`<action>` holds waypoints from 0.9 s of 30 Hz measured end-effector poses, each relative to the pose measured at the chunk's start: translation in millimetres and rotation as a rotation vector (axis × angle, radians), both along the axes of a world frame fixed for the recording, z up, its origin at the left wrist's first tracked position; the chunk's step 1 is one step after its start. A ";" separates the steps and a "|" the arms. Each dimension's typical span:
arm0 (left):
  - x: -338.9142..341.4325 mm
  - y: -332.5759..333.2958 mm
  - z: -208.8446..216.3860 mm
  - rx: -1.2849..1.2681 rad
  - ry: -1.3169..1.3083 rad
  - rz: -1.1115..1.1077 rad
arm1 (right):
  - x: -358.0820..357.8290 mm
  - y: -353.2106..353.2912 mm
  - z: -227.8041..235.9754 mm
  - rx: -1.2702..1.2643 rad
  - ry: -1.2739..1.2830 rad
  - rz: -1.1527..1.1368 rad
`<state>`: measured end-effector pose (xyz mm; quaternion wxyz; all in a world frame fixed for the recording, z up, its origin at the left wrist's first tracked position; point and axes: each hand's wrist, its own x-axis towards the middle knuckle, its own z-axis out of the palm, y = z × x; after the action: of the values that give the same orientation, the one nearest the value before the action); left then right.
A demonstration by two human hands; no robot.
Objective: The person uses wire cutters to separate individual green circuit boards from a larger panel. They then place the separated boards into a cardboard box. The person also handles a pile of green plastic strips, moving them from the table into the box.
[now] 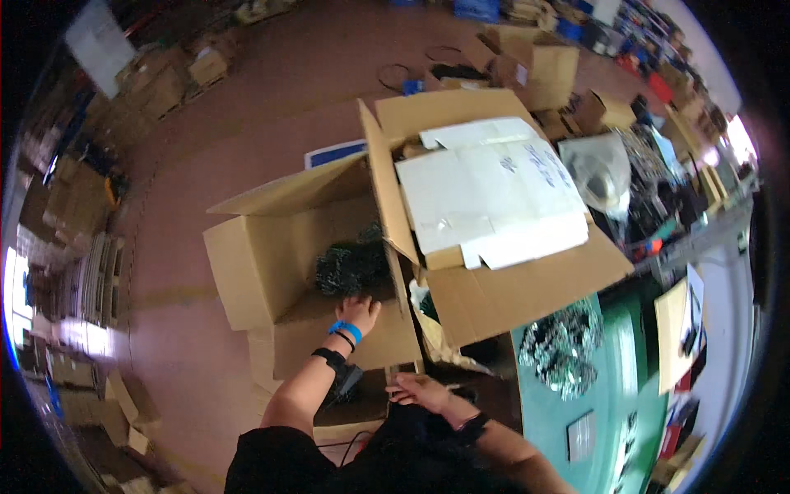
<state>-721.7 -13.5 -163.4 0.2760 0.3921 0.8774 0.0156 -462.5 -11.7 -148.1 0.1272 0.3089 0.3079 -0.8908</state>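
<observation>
My left hand [358, 314], with a blue band and dark straps on its wrist, reaches over the near side of an open cardboard box [259, 267]. Its fingers look slightly apart, just short of a dark tangled bundle of small parts [350, 267] lying inside that box. The fingertips show only in part. My right hand [418, 390] is low in front of the boxes, its fingers stretched leftward and nothing visible in them. Right of the open box, a second carton [494, 300] has its flaps spread, with flat white cardboard pieces [494, 189] on top.
A green table [539, 412] at the right bears a heap of shiny metallic parts [564, 350] and a small grey plate [581, 436]. Beyond it sits a clear plastic bag [597, 173] amid clutter. Further cartons [547, 70] stand at the back and along the left.
</observation>
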 end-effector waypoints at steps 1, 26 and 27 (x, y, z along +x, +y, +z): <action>-2.1 5.8 8.7 -0.014 0.039 -0.004 | 18.4 8.9 9.8 0.081 0.066 0.065; 231.6 23.8 93.3 0.547 -0.500 -0.339 | 347.4 156.9 57.6 1.514 -1.105 -0.341; 248.7 33.6 87.1 0.498 -0.591 -0.352 | 346.8 163.0 60.5 1.437 -1.147 -0.284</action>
<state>-473.0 20.1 -76.3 0.4110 0.5691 0.6497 0.2917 -115.7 151.3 -87.5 -0.0721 0.7413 0.6351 -0.2046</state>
